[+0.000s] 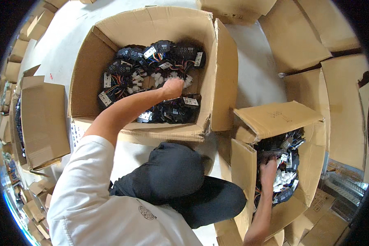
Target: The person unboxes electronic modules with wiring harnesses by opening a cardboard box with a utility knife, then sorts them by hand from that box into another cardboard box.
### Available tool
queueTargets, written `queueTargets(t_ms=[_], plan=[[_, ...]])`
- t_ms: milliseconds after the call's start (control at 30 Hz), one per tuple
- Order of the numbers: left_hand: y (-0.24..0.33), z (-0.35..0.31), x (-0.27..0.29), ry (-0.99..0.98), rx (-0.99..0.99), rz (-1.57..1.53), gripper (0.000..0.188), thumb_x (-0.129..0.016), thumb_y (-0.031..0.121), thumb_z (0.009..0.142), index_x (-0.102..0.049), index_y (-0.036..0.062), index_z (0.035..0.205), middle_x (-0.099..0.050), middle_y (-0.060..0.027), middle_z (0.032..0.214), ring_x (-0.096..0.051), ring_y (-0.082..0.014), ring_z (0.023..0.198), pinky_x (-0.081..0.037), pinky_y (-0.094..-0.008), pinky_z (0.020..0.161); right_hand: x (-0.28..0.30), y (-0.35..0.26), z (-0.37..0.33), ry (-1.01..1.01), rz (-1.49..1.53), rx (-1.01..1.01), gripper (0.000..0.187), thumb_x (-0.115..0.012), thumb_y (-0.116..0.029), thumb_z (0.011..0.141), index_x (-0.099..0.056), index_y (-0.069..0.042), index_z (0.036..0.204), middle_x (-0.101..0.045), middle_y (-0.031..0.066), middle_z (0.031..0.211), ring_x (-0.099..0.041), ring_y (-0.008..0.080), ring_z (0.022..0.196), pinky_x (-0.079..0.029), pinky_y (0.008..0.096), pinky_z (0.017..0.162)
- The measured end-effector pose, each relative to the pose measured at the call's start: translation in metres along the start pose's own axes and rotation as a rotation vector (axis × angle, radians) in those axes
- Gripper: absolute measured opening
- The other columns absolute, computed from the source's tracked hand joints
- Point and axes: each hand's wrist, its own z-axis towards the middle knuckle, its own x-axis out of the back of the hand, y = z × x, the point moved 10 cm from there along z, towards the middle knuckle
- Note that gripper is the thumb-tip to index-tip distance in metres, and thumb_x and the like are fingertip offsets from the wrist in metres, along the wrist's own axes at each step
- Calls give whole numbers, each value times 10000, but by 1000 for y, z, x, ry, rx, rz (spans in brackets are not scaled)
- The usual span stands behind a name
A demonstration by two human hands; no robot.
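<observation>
My left hand [173, 88] reaches into the large open cardboard box [151, 20], its fingers curled closed among white plug connectors [156, 78]. What those fingers hold, if anything, is hidden. Around it lie several black display units [130, 53] with coloured wires and white labels, grouped along the box's back, left and front. To the right, my right hand [269, 167] is down inside a smaller box [244, 172]. Its fingers are closed at the edge of a dark display unit [271, 153], partly hidden by it. More black units and white connectors [283, 180] lie beside that hand.
My bent knees [176, 168] are between the two boxes. Raised flaps [279, 119] border the smaller box. Another carton [45, 123] stands on the left, with dark parts inside. Large cartons [344, 110] line the right side, above a grey metal rack [344, 192].
</observation>
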Motion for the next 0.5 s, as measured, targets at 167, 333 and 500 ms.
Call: queueTargets(t_ms=[167,333,500], plan=[[-1,3,-71,-243,-670,921,258,-674,183,864,-678,155,1121,-631,-19,1290,-420,-245,1377,-395,-477,1067,-14,10,3,-101,-41,-120,246,-561,-8,845,-623,54,1076,-652,277,1064,-609,442,1026,-467,448,912],[9,7,-75,-142,-692,1257,204,-622,274,903,-727,192,1058,-736,-34,1052,-616,-255,1148,-190,-579,1193,-16,19,0,-91,-82,-193,275,-581,-55,839,-612,40,1096,-654,295,1016,-619,473,983,-490,491,866],[30,-77,46,-133,-381,949,344,-702,397,837,-751,74,945,-737,-102,920,-706,-270,948,-497,-441,921,-12,10,8,30,-73,-87,301,-661,-12,759,-614,87,1040,-639,309,997,-635,471,950,-514,517,877]])
